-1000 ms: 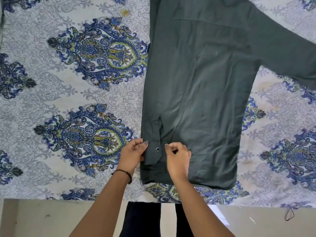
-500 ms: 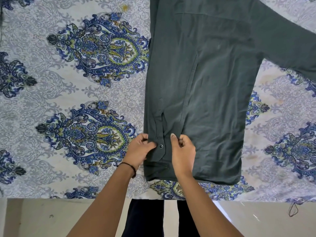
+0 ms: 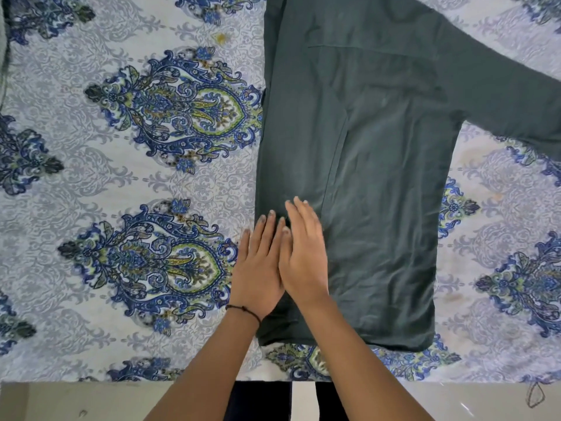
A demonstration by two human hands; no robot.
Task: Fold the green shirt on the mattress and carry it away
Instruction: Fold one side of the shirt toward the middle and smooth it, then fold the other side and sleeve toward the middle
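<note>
Pinch let go — left hand (image 3: 258,268), right hand (image 3: 303,256) flat on green shirt (image 3: 379,177), grip released, mattress (image 3: 121,183) beneath

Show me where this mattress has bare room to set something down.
Widest: the sheet left of the green shirt, down to the near edge. Smaller: right of the shirt, nearer than its spread sleeve. Crowded: the shirt's near-left part, where left hand and right hand lie flat.
</note>
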